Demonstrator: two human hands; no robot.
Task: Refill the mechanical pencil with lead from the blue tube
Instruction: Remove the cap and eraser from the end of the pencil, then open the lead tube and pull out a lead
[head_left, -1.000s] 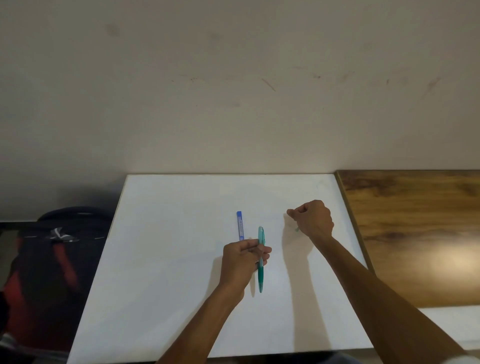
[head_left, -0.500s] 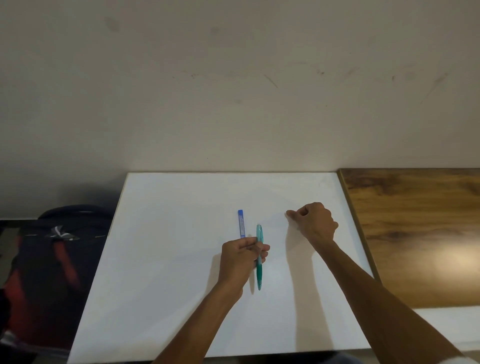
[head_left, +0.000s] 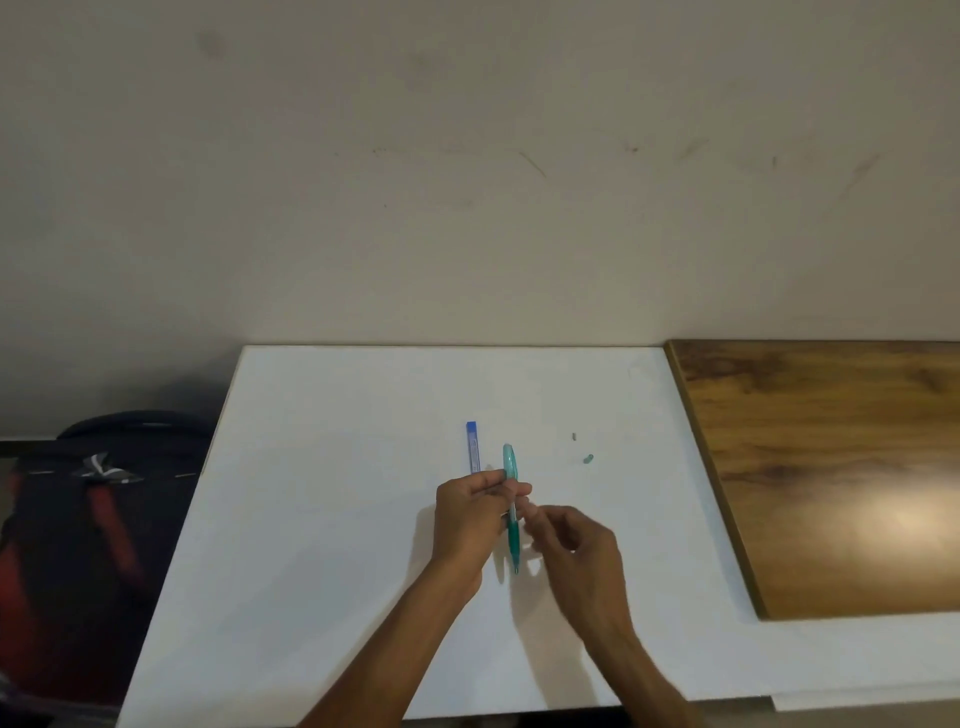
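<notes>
Right hand (head_left: 576, 545), grip loose and empty, has moved beside the pencil (head_left: 511, 512) the left hand (head_left: 470, 514) holds.

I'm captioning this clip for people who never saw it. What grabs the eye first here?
Two hands meet mid white board: the left hand grips a teal mechanical pencil, the right hand hovers beside it. A blue tube lies just behind; two tiny parts lie to the right.

White tabletop (head_left: 322, 519) set against a plain, scuffed off-white wall (head_left: 467, 182). A wood-grain board (head_left: 841, 467) lies along its right side, showing a soft light reflection; a dark bag with red trim (head_left: 88, 545) sits to the left, below table level.
</notes>
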